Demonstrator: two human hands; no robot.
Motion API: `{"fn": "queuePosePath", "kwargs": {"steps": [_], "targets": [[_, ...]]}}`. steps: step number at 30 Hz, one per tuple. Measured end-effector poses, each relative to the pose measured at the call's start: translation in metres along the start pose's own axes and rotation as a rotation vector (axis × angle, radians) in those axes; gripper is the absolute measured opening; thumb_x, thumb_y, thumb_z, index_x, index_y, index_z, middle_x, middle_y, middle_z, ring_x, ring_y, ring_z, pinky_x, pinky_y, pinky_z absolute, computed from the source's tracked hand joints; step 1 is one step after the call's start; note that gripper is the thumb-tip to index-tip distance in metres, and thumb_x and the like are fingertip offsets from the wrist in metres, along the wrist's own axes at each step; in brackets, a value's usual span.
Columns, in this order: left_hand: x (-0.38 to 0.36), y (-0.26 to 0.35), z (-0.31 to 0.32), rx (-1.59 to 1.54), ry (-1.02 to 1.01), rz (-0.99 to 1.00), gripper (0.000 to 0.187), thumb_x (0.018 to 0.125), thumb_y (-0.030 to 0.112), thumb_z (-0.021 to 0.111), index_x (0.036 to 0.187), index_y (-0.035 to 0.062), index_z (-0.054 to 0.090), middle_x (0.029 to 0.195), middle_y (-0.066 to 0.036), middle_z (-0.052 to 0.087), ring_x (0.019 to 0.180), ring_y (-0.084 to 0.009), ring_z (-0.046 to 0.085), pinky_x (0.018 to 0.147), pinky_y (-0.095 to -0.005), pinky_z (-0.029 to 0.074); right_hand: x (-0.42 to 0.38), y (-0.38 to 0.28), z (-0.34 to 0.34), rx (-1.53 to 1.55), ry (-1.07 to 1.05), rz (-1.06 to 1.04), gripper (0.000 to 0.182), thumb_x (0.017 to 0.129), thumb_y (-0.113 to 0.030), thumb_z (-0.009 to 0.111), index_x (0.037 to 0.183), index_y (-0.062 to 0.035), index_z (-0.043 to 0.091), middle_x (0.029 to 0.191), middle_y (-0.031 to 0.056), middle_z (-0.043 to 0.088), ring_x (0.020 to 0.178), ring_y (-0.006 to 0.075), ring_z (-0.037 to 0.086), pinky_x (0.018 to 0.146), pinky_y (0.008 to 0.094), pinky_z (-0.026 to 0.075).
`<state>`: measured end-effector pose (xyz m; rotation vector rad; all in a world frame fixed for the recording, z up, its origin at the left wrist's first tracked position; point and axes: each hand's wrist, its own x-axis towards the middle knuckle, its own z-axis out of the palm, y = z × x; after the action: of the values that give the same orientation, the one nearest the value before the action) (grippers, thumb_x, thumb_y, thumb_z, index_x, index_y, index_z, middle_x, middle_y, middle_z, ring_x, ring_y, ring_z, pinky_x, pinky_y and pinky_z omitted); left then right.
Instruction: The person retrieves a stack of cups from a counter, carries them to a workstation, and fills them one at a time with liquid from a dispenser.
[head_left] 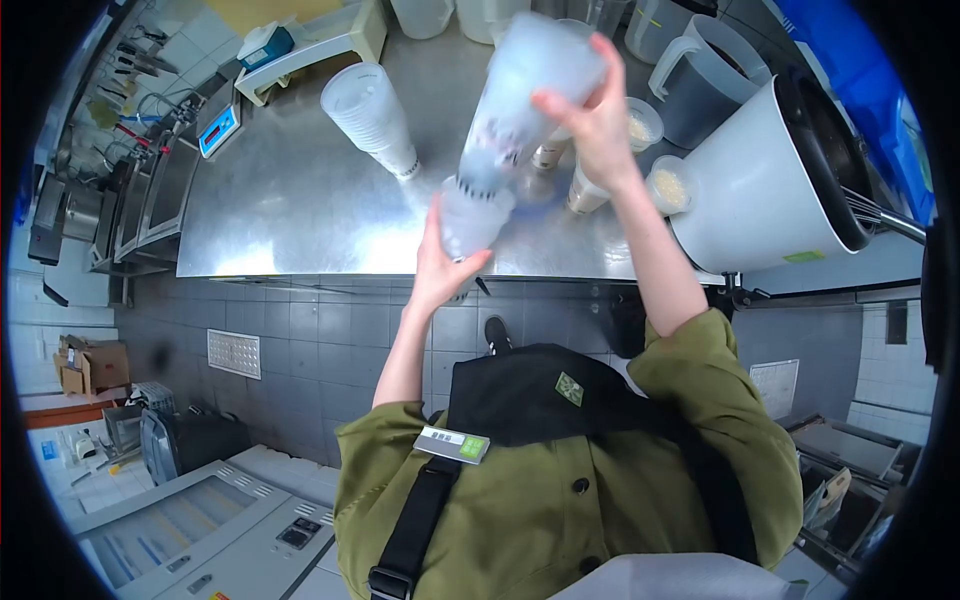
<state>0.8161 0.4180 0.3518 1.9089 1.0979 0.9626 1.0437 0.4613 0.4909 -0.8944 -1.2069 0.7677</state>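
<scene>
Our left hand curls, half closed, round the cup, our right hand round the stack, upper centre.
We judge both light, slippery, easily dented; best held gently round the sides.

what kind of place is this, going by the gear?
Probably a drinks shop's prep area or another commercial kitchen: there's a stainless-steel worktop, stacked translucent cups and a large handled jug.
</scene>
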Motion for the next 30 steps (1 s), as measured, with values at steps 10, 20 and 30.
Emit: {"fn": "queuePosePath", "kwargs": {"steps": [10,20,30], "targets": [[-0.04,0.002,-0.023,-0.079,0.259,-0.183,0.112,0.066,0.022,0.078,0.142,0.0054,-0.002,0.128,-0.026,0.039,0.114,-0.0341,0.047,0.098,-0.043,0.038,-0.026,0.117,0.053,-0.456,-0.062,0.006,0.107,0.062,-0.027,0.082,0.139,-0.0009,0.014,0.135,0.0224,0.033,0.126,0.0322,0.037,0.105,0.0398,0.031],[-0.042,0.011,-0.008,0.02,0.011,-0.062,0.105,0.063,0.019,0.079,0.14,0.0053,0.01,0.127,-0.024,0.041,0.117,-0.035,0.044,0.096,-0.0431,0.039,-0.11,0.05,0.029,-0.598,-0.417,0.003,0.108,0.062,-0.038,0.08,0.141,0.0018,0.018,0.144,0.0249,0.021,0.134,0.0357,0.023,0.108,0.042,0.025],[-0.051,0.014,-0.049,-0.078,-0.093,-0.264,0.11,0.062,0.013,0.079,0.144,0.0096,0.006,0.128,-0.022,0.04,0.117,-0.0321,0.045,0.096,-0.0421,0.04,-0.081,0.022,-0.028,-0.789,-0.388,0.126,0.085,0.066,-0.035,0.073,0.134,0.0,0.036,0.13,0.0218,0.04,0.118,0.033,0.044,0.095,0.0406,0.04]]}}
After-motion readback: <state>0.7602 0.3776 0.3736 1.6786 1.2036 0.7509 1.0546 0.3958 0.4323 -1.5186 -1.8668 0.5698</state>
